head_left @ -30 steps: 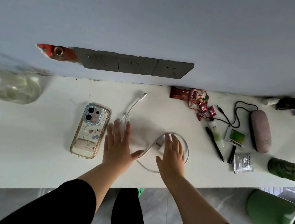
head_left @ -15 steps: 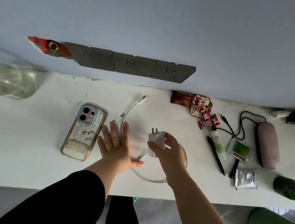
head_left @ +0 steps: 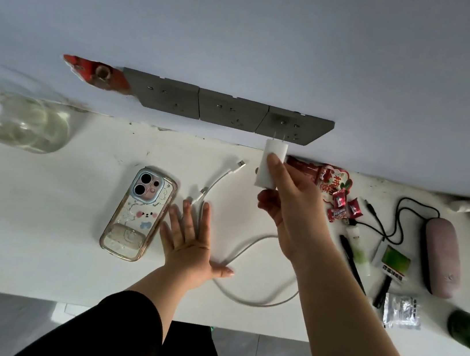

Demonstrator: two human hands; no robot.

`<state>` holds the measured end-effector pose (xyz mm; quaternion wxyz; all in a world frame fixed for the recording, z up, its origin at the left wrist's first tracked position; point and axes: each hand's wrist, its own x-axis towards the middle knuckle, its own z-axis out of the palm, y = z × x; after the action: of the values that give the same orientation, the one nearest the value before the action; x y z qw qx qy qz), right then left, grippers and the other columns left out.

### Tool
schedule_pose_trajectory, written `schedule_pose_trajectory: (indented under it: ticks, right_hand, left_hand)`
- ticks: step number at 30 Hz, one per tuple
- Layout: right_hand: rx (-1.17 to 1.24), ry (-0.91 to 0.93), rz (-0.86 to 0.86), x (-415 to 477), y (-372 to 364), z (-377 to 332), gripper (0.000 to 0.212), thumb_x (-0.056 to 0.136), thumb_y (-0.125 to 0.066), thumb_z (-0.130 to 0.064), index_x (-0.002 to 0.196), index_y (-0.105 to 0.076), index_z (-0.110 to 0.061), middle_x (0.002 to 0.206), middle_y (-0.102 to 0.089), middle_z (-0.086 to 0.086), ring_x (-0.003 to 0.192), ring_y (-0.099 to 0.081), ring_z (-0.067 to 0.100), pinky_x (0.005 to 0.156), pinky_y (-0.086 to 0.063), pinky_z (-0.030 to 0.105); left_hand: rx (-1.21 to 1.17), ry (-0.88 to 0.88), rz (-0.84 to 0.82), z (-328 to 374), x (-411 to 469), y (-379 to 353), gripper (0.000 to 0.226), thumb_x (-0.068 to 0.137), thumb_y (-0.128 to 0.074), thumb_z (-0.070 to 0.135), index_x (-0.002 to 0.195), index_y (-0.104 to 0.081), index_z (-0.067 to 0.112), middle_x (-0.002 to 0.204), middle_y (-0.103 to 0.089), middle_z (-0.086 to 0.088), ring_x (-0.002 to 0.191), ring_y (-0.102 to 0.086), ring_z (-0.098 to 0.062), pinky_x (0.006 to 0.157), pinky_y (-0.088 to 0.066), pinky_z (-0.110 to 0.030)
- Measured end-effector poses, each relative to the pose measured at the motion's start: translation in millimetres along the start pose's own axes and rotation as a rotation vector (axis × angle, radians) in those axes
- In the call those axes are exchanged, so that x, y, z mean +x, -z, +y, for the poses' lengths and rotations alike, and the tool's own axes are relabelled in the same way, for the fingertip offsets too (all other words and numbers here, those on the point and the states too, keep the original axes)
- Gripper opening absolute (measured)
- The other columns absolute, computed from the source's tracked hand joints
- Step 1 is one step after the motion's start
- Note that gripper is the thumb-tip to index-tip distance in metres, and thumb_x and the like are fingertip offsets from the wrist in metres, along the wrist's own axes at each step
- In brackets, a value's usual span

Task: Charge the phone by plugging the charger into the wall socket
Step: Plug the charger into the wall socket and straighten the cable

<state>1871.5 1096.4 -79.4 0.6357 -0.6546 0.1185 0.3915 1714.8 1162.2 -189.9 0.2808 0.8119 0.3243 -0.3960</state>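
My right hand (head_left: 289, 209) grips the white charger block (head_left: 270, 164), raised off the table with its two prongs pointing at the rightmost grey wall socket (head_left: 293, 127), just short of it. A white cable (head_left: 251, 249) loops on the white table, and its two free plugs (head_left: 221, 182) lie near the phone. Face down to the left lies the phone (head_left: 138, 212) in a clear cartoon case. Flat on the table beside the phone, my left hand (head_left: 188, 240) rests with fingers spread over the cable.
Two more grey sockets (head_left: 199, 103) sit left of the target; a broken red patch (head_left: 97, 75) marks the wall. A glass jar (head_left: 24, 124) stands far left. Snack packets (head_left: 332, 185), pens (head_left: 351, 263), a pink case (head_left: 440, 255) and a green bottle (head_left: 469, 331) crowd the right.
My right hand picked the charger block off the table and carried it up and away to the rightmost socket. The cable loop shifted. My left hand stayed flat.
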Motion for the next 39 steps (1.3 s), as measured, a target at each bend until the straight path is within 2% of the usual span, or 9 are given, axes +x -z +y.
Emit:
schedule_pose_trajectory:
  ticks: [3,7,13,17,20,26,29,31,39]
  right_hand:
    - [0.016,0.02,0.029,-0.5,0.2,-7.0,0.024,0.081,-0.07,-0.038,0.086,-0.074,-0.015,0.086,-0.063,0.013,0.048,-0.054,0.01,0.054,-0.052,0.026]
    - [0.012,0.022,0.046,-2.5,1.8,-10.9,0.023,0.077,-0.071,-0.044,0.08,-0.076,-0.022,0.086,-0.066,0.01,0.049,-0.056,0.011,0.053,-0.052,0.027]
    - [0.037,0.024,0.047,-6.1,1.8,-15.6,0.024,0.081,-0.068,-0.042,0.081,-0.075,-0.019,0.079,-0.066,0.006,0.05,-0.061,0.012,0.051,-0.053,0.025]
    - [0.158,-0.01,0.007,-4.6,-0.4,-19.4,0.023,0.086,-0.067,-0.033,0.089,-0.072,-0.011,0.091,-0.061,0.016,0.051,-0.059,0.013,0.051,-0.053,0.023]
    - [0.271,-0.028,-0.071,-5.1,2.5,-18.3,0.018,0.087,-0.067,-0.023,0.099,-0.071,-0.012,0.094,-0.062,0.014,0.055,-0.062,0.013,0.055,-0.055,0.022]
    - [0.399,-0.031,-0.027,-7.7,1.7,-13.5,0.032,0.071,-0.074,-0.025,0.101,-0.072,-0.013,0.096,-0.068,0.011,0.055,-0.063,0.01,0.054,-0.055,0.019]
    - [0.408,-0.018,0.014,-8.6,-0.8,-13.8,0.01,0.079,-0.073,-0.022,0.087,-0.075,-0.016,0.073,-0.07,0.003,0.052,-0.063,0.01,0.05,-0.054,0.019]
    - [0.412,-0.016,0.036,-9.0,-3.1,-13.0,0.006,0.081,-0.072,-0.021,0.084,-0.075,-0.017,0.063,-0.068,-0.001,0.051,-0.063,0.01,0.05,-0.054,0.018]
    - [0.402,-0.006,0.034,-6.7,-4.7,-11.9,0.008,0.084,-0.071,-0.02,0.089,-0.074,-0.015,0.063,-0.067,-0.002,0.051,-0.061,0.01,0.051,-0.053,0.018]
  left_hand:
    - [0.003,0.003,-0.011,0.7,-1.3,1.0,0.147,0.049,-0.06,0.086,0.12,0.055,0.028,0.114,0.071,-0.008,0.104,0.065,-0.034,0.107,0.021,-0.06]
    - [0.006,0.003,-0.017,1.3,0.0,1.0,0.146,0.051,-0.06,0.085,0.121,0.055,0.028,0.115,0.071,-0.008,0.104,0.065,-0.035,0.107,0.021,-0.06]
    - [0.006,0.009,-0.017,0.4,1.2,-0.3,0.147,0.049,-0.06,0.085,0.122,0.054,0.028,0.114,0.072,-0.008,0.104,0.066,-0.034,0.107,0.021,-0.06]
    - [0.006,0.009,-0.014,0.0,1.7,-0.7,0.148,0.049,-0.06,0.085,0.12,0.056,0.029,0.114,0.073,-0.007,0.103,0.067,-0.033,0.106,0.023,-0.058]
    - [0.001,0.007,-0.008,-0.7,2.3,-0.7,0.148,0.048,-0.06,0.085,0.12,0.056,0.029,0.115,0.072,-0.008,0.104,0.067,-0.033,0.105,0.023,-0.058]
    - [0.003,0.008,-0.001,-0.6,2.0,-0.9,0.148,0.047,-0.06,0.086,0.118,0.058,0.031,0.115,0.072,-0.007,0.105,0.067,-0.033,0.103,0.026,-0.057]
    - [0.002,0.016,0.0,-0.5,1.8,0.1,0.149,0.047,-0.061,0.086,0.116,0.06,0.031,0.115,0.073,-0.007,0.104,0.067,-0.032,0.097,0.032,-0.054]
    - [0.002,0.019,0.002,-0.5,1.3,0.5,0.15,0.047,-0.061,0.086,0.117,0.059,0.031,0.116,0.072,-0.007,0.105,0.067,-0.033,0.096,0.032,-0.054]
    - [-0.007,0.015,0.007,0.1,0.3,1.4,0.15,0.047,-0.061,0.086,0.117,0.059,0.031,0.116,0.072,-0.007,0.106,0.067,-0.032,0.094,0.034,-0.053]
